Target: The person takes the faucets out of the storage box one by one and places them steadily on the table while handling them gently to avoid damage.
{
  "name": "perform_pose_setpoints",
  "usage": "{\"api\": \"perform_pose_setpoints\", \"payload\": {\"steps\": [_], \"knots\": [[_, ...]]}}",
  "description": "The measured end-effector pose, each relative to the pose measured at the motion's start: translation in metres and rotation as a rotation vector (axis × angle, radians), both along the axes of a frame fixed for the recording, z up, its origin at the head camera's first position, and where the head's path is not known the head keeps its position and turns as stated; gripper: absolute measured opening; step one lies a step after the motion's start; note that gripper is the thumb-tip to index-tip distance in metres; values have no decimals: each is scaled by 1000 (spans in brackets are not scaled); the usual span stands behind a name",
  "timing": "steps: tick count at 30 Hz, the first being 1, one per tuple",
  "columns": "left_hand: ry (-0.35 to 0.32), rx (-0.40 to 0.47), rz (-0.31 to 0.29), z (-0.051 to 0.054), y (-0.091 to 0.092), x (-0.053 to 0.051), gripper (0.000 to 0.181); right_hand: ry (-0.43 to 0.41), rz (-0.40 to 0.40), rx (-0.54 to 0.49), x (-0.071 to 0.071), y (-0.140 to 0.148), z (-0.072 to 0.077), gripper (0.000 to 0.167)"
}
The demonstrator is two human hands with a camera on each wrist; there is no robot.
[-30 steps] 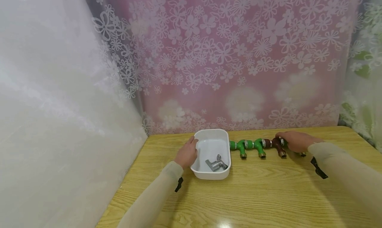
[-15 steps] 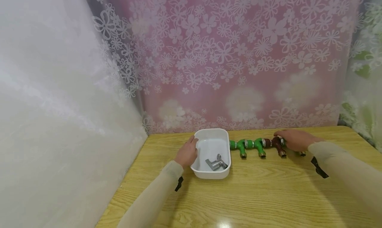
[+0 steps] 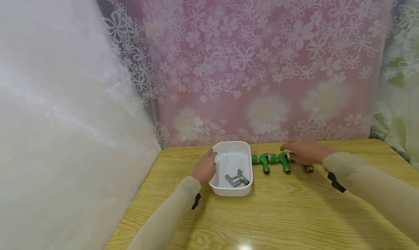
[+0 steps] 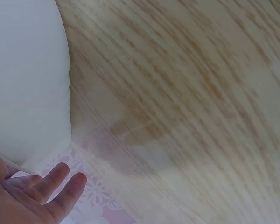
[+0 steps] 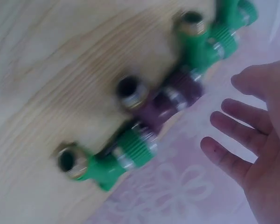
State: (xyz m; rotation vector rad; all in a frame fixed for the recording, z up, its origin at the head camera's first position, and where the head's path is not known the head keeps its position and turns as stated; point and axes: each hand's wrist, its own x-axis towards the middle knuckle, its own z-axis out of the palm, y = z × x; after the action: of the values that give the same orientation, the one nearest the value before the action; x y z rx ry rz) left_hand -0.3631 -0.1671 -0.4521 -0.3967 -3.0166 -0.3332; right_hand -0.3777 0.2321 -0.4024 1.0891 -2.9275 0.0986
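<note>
My left hand (image 3: 204, 169) grips the left rim of a white plastic basin (image 3: 234, 193); in the left wrist view, its fingers (image 4: 67, 193) are at the basin's edge. Inside the basin lies a chrome tap (image 3: 235, 181). A row of plastic taps runs right from the basin: a green tap (image 3: 266, 163), another green tap (image 3: 284, 162) and more under my right hand (image 3: 307, 152). In the right wrist view, the right hand's fingers are spread and hold nothing, apart from a dark red tap (image 5: 151, 112) and a green end tap (image 5: 107, 170).
The taps and basin stand near the back edge of a wood-grain table (image 3: 278, 213). Behind it hangs a pink flowered curtain (image 3: 262, 79). A white sheet (image 3: 75, 115) closes off the left side.
My right hand has moved left along the row, from the right-end tap to over the dark red tap, which it now mostly hides. The left hand and basin stay put.
</note>
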Motion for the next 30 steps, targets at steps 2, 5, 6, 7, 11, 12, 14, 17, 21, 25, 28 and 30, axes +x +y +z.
{"api": "perform_pose_setpoints", "payload": {"steps": [2,5,6,7,11,12,14,17,21,25,28,30], "knots": [[2,0,-3,1,-1,1,46,-3,12,13,5,-11,5,32],[2,-3,-6,1,-2,3,46,-23,29,12,13,-27,12,33],[-1,-2,-7,2,-3,3,46,-33,36,10,15,-32,14,33],[-3,-2,-8,2,-3,4,46,-36,43,10,17,-37,16,33],[-13,-6,-13,2,-4,6,46,-32,78,14,24,-53,19,32],[-13,-11,-15,2,-5,6,46,-36,83,14,25,-57,19,32],[-11,-18,-17,1,-5,7,46,-45,89,15,27,-66,20,32],[-8,-22,-18,2,-7,9,46,-87,92,6,33,-82,23,34],[-8,-12,-23,3,-10,12,46,-138,104,2,42,-104,30,37],[4,-18,-34,4,-12,13,46,-172,118,5,48,-121,37,36],[10,-25,-36,4,-11,13,45,-195,123,3,47,-129,40,36],[5,-24,-32,4,-10,13,46,-201,127,11,44,-133,39,36]]}}
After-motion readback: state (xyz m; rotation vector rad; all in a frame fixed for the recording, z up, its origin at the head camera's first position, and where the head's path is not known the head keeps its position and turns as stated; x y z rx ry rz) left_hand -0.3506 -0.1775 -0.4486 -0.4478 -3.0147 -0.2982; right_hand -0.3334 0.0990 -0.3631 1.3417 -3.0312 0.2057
